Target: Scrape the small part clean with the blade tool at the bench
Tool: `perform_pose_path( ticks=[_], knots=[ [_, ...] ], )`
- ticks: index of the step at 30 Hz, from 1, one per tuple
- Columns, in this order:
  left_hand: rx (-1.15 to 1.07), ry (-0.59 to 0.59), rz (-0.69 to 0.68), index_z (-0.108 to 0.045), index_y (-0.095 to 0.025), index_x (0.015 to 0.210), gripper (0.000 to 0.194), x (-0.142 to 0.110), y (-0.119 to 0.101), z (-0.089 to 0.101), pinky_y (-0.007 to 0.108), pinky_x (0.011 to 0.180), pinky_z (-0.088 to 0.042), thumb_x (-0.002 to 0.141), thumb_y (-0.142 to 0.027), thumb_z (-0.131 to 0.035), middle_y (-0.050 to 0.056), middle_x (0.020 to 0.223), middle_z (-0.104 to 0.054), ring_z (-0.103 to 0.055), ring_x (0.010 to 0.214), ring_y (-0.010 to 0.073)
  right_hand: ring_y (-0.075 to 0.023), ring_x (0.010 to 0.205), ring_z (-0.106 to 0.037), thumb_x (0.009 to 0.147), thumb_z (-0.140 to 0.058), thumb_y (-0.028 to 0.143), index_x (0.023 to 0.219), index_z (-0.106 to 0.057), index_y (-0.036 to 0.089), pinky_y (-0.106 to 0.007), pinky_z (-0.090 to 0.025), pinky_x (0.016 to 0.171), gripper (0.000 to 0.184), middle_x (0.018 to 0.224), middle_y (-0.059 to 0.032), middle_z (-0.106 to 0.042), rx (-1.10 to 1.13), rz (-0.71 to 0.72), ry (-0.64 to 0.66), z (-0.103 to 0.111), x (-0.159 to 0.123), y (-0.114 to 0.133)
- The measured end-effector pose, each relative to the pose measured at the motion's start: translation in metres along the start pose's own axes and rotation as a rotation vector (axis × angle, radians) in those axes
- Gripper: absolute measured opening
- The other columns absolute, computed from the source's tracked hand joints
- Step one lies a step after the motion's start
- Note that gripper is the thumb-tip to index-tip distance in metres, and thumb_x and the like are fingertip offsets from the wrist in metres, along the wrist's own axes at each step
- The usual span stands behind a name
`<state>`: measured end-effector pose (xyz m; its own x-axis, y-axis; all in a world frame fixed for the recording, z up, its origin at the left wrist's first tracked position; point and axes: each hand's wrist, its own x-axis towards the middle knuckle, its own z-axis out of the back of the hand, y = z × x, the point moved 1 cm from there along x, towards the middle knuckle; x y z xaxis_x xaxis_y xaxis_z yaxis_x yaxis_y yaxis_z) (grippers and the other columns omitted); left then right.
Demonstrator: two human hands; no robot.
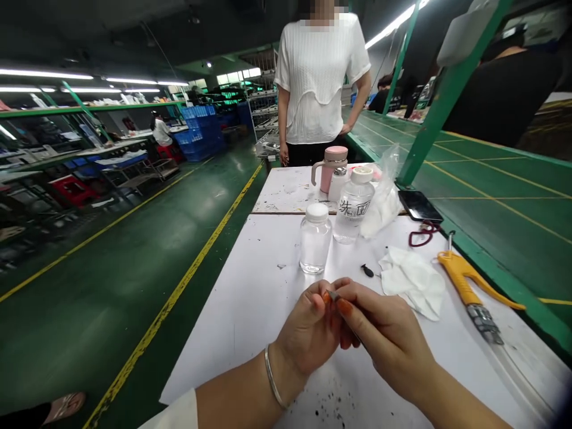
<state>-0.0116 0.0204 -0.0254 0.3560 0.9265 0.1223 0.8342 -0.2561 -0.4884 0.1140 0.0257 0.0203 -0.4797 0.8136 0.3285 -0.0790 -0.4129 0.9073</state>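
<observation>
My left hand (308,328), with a silver bangle on the wrist, is curled closed over the white table (250,310), fingertips pinched around something small that I cannot make out. My right hand (388,333) meets it from the right, its fingers pinched on a thin dark tool (333,295) whose tip pokes out between both hands' fingertips. Just beyond the hands stands a small clear bottle (315,238) with a white cap. A tiny black part (367,271) lies on the table to its right.
A larger labelled clear bottle (353,205), a pink mug (331,168), a plastic bag (384,199), a phone (419,205), red scissors (422,233), a white cloth (413,280) and a yellow air gun (469,286) lie right. A person in white (319,83) stands at the table's far end.
</observation>
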Motion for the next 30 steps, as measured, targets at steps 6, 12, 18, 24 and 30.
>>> perform_pose_path(
  ticks=[6, 12, 18, 24, 30],
  knots=[
    [-0.026, -0.001, 0.026, -0.052, -0.019, 0.074, 0.040, -0.0021, -0.0003, -0.0048, 0.021, 0.042, -0.045, 0.076, -0.050, -0.077, -0.001, 0.083, -0.057, -0.057, 0.056, 0.0093, -0.0079, 0.050, -0.057, 0.102, -0.045, 0.024, 0.092, -0.064, 0.021, -0.018, -0.045, 0.049, 0.022, 0.060, 0.0042, -0.058, -0.052, 0.019, 0.032, 0.0001, -0.0034, 0.0015],
    [-0.026, -0.100, 0.043, -0.051, -0.021, 0.078, 0.042, -0.0050, -0.0023, -0.0064, 0.020, 0.047, -0.048, 0.070, -0.047, -0.083, -0.001, 0.099, -0.060, -0.059, 0.062, 0.0087, -0.0091, 0.049, -0.055, 0.102, -0.043, 0.025, 0.081, -0.059, 0.021, -0.020, -0.043, 0.047, 0.027, 0.059, 0.0028, -0.057, -0.083, -0.023, 0.038, -0.0034, -0.0021, 0.0001],
    [-0.028, -0.079, 0.048, -0.048, -0.021, 0.076, 0.045, -0.0033, -0.0019, -0.0063, 0.020, 0.040, -0.045, 0.069, -0.049, -0.082, -0.001, 0.101, -0.059, -0.058, 0.063, 0.0106, -0.0102, 0.049, -0.053, 0.102, -0.044, 0.030, 0.075, -0.059, 0.021, -0.022, -0.042, 0.046, 0.032, 0.059, 0.0020, -0.055, -0.057, -0.082, 0.029, -0.0043, -0.0025, -0.0012],
    [-0.007, -0.108, 0.062, -0.046, -0.021, 0.074, 0.048, -0.0038, -0.0017, -0.0060, 0.020, 0.042, -0.045, 0.068, -0.050, -0.083, -0.001, 0.101, -0.059, -0.053, 0.056, 0.0071, -0.0100, 0.050, -0.051, 0.101, -0.043, 0.028, 0.074, -0.058, 0.022, -0.023, -0.040, 0.047, 0.032, 0.059, 0.0023, -0.053, -0.086, -0.063, 0.017, -0.0031, -0.0039, 0.0003],
    [-0.018, -0.079, 0.056, -0.050, -0.022, 0.076, 0.042, -0.0058, -0.0032, -0.0065, 0.020, 0.046, -0.047, 0.070, -0.048, -0.082, 0.000, 0.103, -0.059, -0.059, 0.064, 0.0099, -0.0097, 0.049, -0.050, 0.101, -0.041, 0.024, 0.074, -0.056, 0.022, -0.024, -0.038, 0.046, 0.031, 0.057, 0.0030, -0.052, -0.087, -0.049, 0.041, -0.0035, -0.0030, 0.0030]
  ],
)
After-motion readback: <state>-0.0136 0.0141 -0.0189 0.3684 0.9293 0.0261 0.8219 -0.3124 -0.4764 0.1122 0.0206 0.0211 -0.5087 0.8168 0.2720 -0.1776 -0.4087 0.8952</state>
